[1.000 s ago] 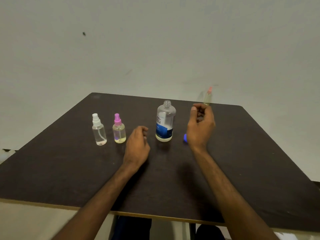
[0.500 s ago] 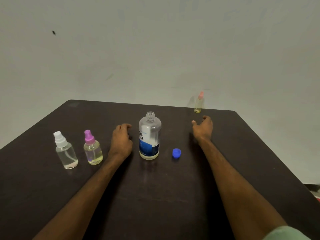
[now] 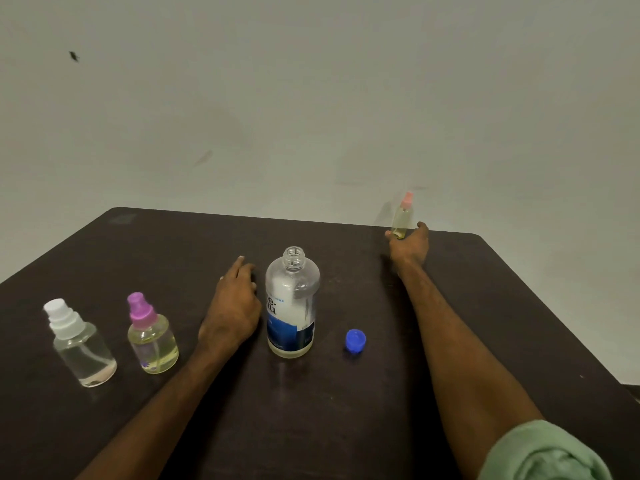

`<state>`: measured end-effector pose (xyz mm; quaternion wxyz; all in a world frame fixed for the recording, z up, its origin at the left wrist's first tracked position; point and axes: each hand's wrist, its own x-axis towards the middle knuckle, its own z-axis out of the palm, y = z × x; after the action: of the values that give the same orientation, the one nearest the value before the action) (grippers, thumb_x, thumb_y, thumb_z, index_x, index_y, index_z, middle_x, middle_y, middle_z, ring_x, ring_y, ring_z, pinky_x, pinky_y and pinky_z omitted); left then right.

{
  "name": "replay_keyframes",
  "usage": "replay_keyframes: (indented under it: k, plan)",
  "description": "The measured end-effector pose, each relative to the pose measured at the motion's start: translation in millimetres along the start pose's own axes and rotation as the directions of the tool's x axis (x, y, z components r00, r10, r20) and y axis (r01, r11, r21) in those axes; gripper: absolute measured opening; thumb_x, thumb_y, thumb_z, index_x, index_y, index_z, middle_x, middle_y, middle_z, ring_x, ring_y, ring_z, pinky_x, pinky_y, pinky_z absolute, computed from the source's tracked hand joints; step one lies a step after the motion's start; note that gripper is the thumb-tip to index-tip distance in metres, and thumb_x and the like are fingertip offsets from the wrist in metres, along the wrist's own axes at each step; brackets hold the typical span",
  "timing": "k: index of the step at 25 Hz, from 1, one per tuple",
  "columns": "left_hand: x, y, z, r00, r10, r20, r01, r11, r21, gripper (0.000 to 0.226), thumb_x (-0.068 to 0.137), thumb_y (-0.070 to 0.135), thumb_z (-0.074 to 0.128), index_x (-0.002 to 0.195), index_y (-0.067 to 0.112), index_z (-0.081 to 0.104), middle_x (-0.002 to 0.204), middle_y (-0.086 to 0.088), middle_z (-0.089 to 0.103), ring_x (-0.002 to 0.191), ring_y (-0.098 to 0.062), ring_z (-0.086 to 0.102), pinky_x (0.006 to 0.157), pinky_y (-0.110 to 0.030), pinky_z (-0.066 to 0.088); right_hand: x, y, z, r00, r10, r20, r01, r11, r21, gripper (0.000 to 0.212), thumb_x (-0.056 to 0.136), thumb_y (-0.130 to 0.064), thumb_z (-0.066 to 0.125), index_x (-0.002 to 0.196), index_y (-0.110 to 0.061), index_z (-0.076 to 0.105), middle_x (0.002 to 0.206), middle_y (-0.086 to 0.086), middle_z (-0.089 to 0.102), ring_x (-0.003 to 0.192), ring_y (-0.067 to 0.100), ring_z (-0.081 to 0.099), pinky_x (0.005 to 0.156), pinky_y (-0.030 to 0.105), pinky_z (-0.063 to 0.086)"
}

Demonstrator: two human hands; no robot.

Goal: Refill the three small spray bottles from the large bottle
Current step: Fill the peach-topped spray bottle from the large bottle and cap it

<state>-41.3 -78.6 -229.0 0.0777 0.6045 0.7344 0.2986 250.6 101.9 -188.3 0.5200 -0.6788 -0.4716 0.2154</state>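
Observation:
The large clear bottle [image 3: 292, 306] with a blue label stands uncapped mid-table, and its blue cap [image 3: 355, 340] lies to its right. A white-capped spray bottle [image 3: 81, 344] and a purple-capped spray bottle [image 3: 152, 336] holding yellowish liquid stand at the left. The third, pink-capped spray bottle [image 3: 403, 213] stands at the table's far edge. My right hand [image 3: 408, 245] is stretched out to it, thumb and fingers wrapped around its base. My left hand [image 3: 233, 306] rests on the table just left of the large bottle, fingers loose, holding nothing.
The dark table [image 3: 346, 410] ends at a plain pale wall directly behind the pink-capped bottle. The table's right edge runs diagonally near my right forearm. A green sleeve [image 3: 543, 455] shows at the lower right.
My right hand has reached forward from near the large bottle to the far pink-capped bottle and closed around its base. My left hand stayed beside the large bottle.

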Motion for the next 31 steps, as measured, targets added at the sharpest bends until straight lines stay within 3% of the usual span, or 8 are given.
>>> replay_keyframes:
  k: [4,10,16,25,31]
  plan:
    - [-3.0,4.5,-1.4,1.000,-0.013,0.009,0.013,1.000,0.010,0.051,0.103,0.020,0.050,0.152,0.015,0.036,0.165,-0.006,0.023,0.154,-0.022,0.015,0.125,-0.040,0.018,16.5,0.3,10.6,1.000,-0.002,-0.007,0.001,0.993,-0.121,0.075,0.079,-0.038,0.078,0.139,-0.014,0.039,0.135,0.009,0.055,0.126,0.034,0.051,0.109,0.050,0.039]
    - [-4.4,5.6,-1.3,1.000,0.000,0.022,-0.002,0.998,0.067,0.056,0.105,0.028,0.046,0.156,0.015,0.027,0.165,-0.005,0.023,0.153,-0.021,0.016,0.126,-0.038,0.013,28.4,1.2,18.2,0.999,-0.024,-0.039,0.017,0.983,-0.184,0.059,0.084,-0.028,0.073,0.135,-0.018,0.044,0.129,0.004,0.061,0.121,0.029,0.055,0.107,0.045,0.034]
    - [-3.3,6.8,-3.1,0.999,-0.012,0.042,0.009,0.998,0.065,0.053,0.104,0.028,0.047,0.154,0.015,0.032,0.162,-0.007,0.031,0.151,-0.022,0.024,0.125,-0.039,0.019,-1.1,7.2,4.8,0.993,-0.120,0.001,0.116,0.958,-0.263,0.044,0.085,-0.032,0.073,0.120,-0.010,0.060,0.122,0.010,0.061,0.114,0.030,0.058,0.099,0.045,0.046]
    - [-40.0,29.4,-29.8,0.996,-0.042,0.085,0.042,0.999,-0.005,0.050,0.094,0.003,0.048,0.144,0.009,0.045,0.154,-0.013,0.042,0.148,-0.028,0.031,0.121,-0.040,0.027,-125.4,23.8,-83.6,0.971,-0.159,0.181,0.180,0.978,-0.109,0.037,0.083,-0.029,0.074,0.116,-0.016,0.062,0.110,0.002,0.061,0.098,0.016,0.061,0.091,0.038,0.054]
    - [-89.2,36.5,-47.9,0.996,-0.019,0.086,0.020,1.000,-0.012,0.059,0.092,-0.006,0.041,0.150,0.004,0.036,0.157,-0.017,0.036,0.150,-0.028,0.027,0.122,-0.037,0.023,-189.4,20.7,-132.2,0.954,-0.172,0.244,0.192,0.980,-0.057,0.038,0.084,-0.025,0.074,0.119,-0.015,0.063,0.112,0.000,0.060,0.090,0.008,0.062,0.079,0.021,0.049]
